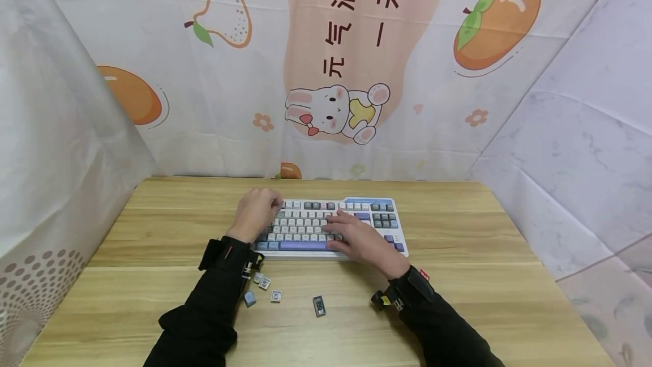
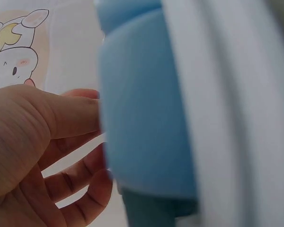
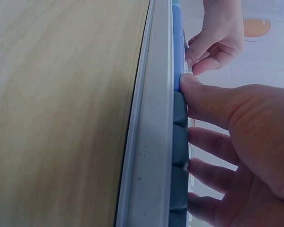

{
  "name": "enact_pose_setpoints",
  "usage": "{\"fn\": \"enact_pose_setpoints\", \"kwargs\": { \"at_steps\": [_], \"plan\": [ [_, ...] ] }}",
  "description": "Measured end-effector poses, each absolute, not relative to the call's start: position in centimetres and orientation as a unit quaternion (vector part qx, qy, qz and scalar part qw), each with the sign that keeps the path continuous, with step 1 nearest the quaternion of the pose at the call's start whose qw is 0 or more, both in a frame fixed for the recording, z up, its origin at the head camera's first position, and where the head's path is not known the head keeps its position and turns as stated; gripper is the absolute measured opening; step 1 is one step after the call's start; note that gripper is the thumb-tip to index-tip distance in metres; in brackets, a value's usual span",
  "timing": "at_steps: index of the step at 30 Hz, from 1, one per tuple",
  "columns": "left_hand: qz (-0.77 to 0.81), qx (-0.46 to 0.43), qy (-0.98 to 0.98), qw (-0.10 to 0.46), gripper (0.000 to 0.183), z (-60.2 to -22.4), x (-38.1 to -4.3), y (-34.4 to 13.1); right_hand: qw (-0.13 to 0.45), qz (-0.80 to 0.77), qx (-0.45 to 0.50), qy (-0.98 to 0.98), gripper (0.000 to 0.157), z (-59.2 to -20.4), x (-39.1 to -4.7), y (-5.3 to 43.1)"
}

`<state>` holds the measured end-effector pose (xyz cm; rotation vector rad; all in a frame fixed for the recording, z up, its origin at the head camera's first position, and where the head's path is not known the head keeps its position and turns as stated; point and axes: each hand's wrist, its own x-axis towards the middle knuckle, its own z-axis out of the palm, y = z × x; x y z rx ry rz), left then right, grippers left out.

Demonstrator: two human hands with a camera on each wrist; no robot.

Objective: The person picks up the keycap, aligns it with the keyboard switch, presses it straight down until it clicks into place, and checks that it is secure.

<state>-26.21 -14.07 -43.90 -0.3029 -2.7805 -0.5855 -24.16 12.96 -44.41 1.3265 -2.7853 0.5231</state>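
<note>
A white keyboard (image 1: 300, 222) with white, grey, blue and purple keycaps lies on the table. At its upper left corner my left hand (image 1: 257, 211) has curled fingers, with thumb and forefinger pinching at a keycap mostly hidden by the hand. Large, blurred blue keycaps (image 2: 142, 104) cover those fingertips in the left wrist view. My right hand (image 1: 359, 237) rests on the keyboard's right half, fingers spread and loosely extended. Its thumb touches the purple space bar (image 3: 178, 52), and the other fingertips lie over the keys beyond the dark keycaps (image 3: 179, 146).
In front of the keyboard lie several loose keycaps: a blue one (image 1: 249, 299), small pale ones (image 1: 264, 283) by the left sleeve, and a longer dark one (image 1: 319, 306). A printed curtain (image 1: 423, 146) hangs behind the wooden table (image 1: 458, 299).
</note>
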Motion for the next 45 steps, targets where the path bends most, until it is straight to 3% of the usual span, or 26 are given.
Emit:
{"fn": "enact_pose_setpoints", "kwargs": {
  "at_steps": [15, 21, 34, 38, 45],
  "plan": [
    [-0.159, -0.127, -0.977, 0.068, 0.017, -42.2, -25.0, -14.0, 0.005, 0.172, 0.419, -0.892, 0.04, -44.4, -24.2, 13.1],
    [-0.146, -0.137, -0.977, 0.067, 0.013, -41.9, -24.8, -13.8, 0.008, 0.17, 0.421, -0.891, 0.04, -44.6, -24.3, 13.2],
    [-0.152, -0.146, -0.977, 0.026, 0.027, -41.5, -24.7, -14.0, 0.006, 0.167, 0.423, -0.891, 0.041, -44.5, -24.4, 13.0],
    [-0.108, -0.16, -0.981, 0.001, 0.014, -41.3, -24.5, -13.9, 0.006, 0.165, 0.421, -0.892, 0.041, -44.5, -24.4, 13.1],
    [-0.089, -0.164, -0.982, -0.011, 0.016, -41.3, -24.3, -13.9, 0.011, 0.168, 0.425, -0.889, 0.04, -44.5, -24.4, 13.1]
  ]
}}
